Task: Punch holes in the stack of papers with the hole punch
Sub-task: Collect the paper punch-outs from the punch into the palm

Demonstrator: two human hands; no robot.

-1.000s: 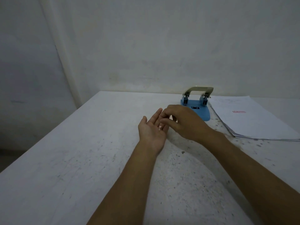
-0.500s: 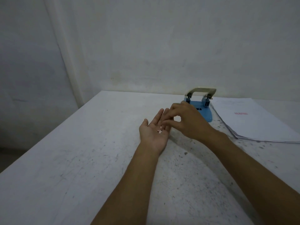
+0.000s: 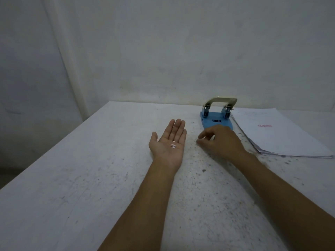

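The desk has a long stretch of bare, speckled top on its left side, running out to the left edge, where a pale wall drops behind it. Near the middle the left hand lies palm up and flat, fingers spread loosely — in the palm sit a few small paper bits, whitish and pinkish. Just to its right, apart from it, the right hand hovers palm down over the desk, fingers curled with thumb and forefinger close together; whether they pinch anything cannot be told. Behind that hand stands the hole punch, blue base, pale metal handle raised, with a small dark label too blurred to read. Touching its right side lies the stack of papers — flat, reaching toward the right edge, bearing a short red line of print that is illegible.
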